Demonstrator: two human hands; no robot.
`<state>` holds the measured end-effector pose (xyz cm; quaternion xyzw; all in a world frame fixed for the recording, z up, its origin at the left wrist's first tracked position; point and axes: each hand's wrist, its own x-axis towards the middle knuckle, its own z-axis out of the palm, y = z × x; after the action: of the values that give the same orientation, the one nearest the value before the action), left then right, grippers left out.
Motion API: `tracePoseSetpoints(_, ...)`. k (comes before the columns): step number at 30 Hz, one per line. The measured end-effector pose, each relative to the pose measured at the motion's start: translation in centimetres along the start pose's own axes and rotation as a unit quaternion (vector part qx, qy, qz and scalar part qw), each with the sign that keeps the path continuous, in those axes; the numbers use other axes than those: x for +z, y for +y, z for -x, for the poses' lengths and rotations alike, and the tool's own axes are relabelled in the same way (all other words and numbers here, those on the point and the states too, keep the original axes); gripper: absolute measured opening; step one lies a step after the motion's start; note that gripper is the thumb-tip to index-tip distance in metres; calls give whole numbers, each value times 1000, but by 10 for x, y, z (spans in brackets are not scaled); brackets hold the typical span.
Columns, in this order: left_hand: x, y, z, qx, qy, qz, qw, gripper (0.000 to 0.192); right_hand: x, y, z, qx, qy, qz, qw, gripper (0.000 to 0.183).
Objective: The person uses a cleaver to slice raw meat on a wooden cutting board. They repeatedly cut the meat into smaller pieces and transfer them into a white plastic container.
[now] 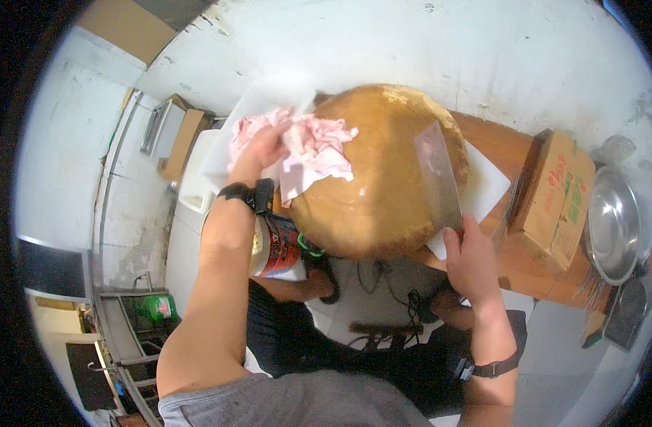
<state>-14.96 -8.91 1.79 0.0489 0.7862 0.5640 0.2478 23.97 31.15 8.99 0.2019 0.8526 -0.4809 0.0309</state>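
Note:
My right hand (472, 261) grips the handle of a cleaver (438, 173). Its broad blade lies over the right side of a thick round wooden chopping block (382, 187). At the block's upper left, my left hand (267, 144) has hold of pale pink raw meat or skin (320, 144), with its fingertips partly hidden in the folds. Part of the meat rests on the block; the rest reaches left over a translucent white plastic tub (251, 107). A flap hangs at the block's left edge.
A cardboard box (558, 197) and a steel basin (614, 224) stand on the right of the wooden table (486, 128). Under the block lies a white board (486, 181). A red-labelled container (283, 248) sits below my left forearm. Cables (411, 304) hang beneath the table.

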Motion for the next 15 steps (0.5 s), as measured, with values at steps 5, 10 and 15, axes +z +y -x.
tracePoseSetpoints(5, 16, 36, 20, 133, -69, 70, 986, 33, 5, -1, 1, -17, 5, 16, 1000, 34)
tracePoseSetpoints(10, 50, 82, 39, 66, -162, 347, 922, 36, 8, 2, 3, -16, 21, 37, 999, 33)
tracePoseSetpoints(15, 59, 120, 37, 96, -214, 374, 897, 37, 6, 5, 1, -13, 22, 11, 1000, 27)
